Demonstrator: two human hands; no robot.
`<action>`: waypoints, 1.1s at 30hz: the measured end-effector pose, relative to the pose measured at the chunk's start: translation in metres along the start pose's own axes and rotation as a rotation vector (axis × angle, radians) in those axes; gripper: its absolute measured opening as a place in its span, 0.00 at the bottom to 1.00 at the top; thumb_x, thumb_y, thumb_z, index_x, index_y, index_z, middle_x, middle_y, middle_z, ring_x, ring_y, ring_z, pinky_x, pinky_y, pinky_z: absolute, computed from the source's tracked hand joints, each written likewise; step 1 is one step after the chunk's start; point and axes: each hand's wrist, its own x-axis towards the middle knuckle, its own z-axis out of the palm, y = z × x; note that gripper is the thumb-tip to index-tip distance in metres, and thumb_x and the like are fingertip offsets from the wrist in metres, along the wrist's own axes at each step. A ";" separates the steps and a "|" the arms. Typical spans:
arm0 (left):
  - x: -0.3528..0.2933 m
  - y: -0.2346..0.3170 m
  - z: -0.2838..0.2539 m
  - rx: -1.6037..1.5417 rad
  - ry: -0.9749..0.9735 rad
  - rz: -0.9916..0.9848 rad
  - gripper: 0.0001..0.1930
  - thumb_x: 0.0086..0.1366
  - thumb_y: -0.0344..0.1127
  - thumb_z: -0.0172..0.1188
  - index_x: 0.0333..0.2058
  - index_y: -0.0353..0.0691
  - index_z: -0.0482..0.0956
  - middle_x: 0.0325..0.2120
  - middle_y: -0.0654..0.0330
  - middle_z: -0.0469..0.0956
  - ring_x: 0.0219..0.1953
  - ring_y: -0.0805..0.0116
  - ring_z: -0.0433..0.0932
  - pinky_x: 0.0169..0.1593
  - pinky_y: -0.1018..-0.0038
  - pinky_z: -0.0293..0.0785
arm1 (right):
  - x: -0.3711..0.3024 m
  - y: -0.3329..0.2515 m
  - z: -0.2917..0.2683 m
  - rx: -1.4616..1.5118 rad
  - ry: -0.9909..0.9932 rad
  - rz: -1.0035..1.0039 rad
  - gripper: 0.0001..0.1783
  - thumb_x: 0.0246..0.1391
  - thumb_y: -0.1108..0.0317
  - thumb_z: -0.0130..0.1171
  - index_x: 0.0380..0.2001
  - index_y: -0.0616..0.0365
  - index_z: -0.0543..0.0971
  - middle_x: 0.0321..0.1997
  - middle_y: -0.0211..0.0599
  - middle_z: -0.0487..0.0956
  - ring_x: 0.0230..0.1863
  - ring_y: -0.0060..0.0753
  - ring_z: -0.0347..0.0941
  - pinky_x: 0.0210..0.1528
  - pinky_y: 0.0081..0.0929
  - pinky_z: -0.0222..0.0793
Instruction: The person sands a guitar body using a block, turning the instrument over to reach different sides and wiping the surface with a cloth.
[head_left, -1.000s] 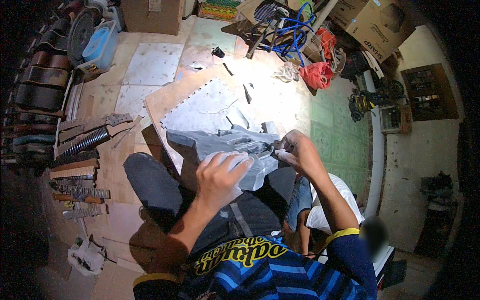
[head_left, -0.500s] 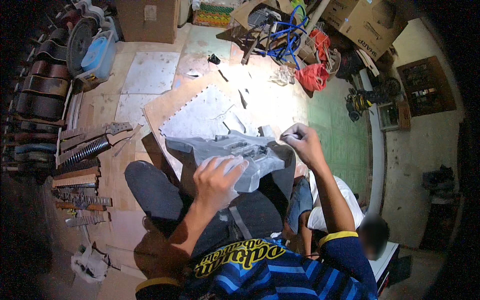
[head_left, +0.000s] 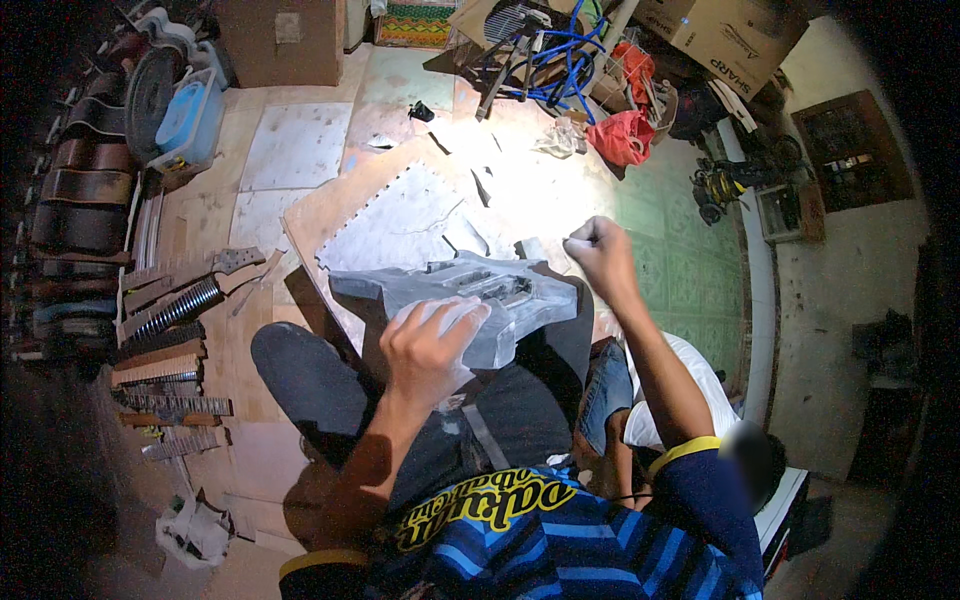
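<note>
A grey, dusty electric guitar body [head_left: 380,288] rests across my lap, with dark cavities cut in its upper face. My left hand [head_left: 428,345], whitened by dust, is wrapped over the near edge of the body and steadies it. Just beyond the body's right end my right hand [head_left: 605,262] is raised clear of it, fingers pinched together. Whatever the right fingers hold, if anything, is too small to make out. Behind the body lies a small grey block [head_left: 530,247], on or beside a wooden board [head_left: 300,220] bearing a white sheet [head_left: 375,228].
Several guitar necks [head_left: 180,310] lie in a row at the left. Beyond them stands a plastic container with a blue lid [head_left: 187,115]. A red bag [head_left: 620,138] and tangled blue tubing [head_left: 565,75] sit far right. A person in a white shirt [head_left: 680,370] is close on my right.
My right hand has risen slightly, away from the guitar body. My left hand stays on the body, which sits a little higher in view.
</note>
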 end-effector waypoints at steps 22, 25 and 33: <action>0.016 0.005 -0.001 0.051 0.045 -0.012 0.16 0.47 0.27 0.61 0.37 0.45 0.84 0.33 0.60 0.84 0.35 0.61 0.82 0.38 0.69 0.76 | -0.025 0.013 -0.026 0.297 -0.218 -0.005 0.05 0.46 0.74 0.65 0.28 0.60 0.79 0.30 0.36 0.80 0.33 0.30 0.76 0.39 0.26 0.71; 0.015 0.007 0.003 0.031 0.047 -0.002 0.15 0.47 0.27 0.61 0.37 0.45 0.84 0.32 0.59 0.84 0.35 0.61 0.82 0.38 0.68 0.76 | -0.022 0.015 -0.008 -0.098 -0.069 -0.310 0.06 0.44 0.74 0.65 0.27 0.58 0.78 0.33 0.41 0.77 0.36 0.40 0.75 0.40 0.33 0.71; 0.010 0.010 0.001 0.049 0.009 0.023 0.17 0.44 0.26 0.63 0.37 0.45 0.84 0.34 0.59 0.83 0.37 0.60 0.82 0.39 0.67 0.76 | 0.004 0.024 0.024 -0.326 -0.128 -0.362 0.10 0.42 0.65 0.71 0.24 0.58 0.81 0.29 0.43 0.80 0.34 0.39 0.78 0.36 0.34 0.69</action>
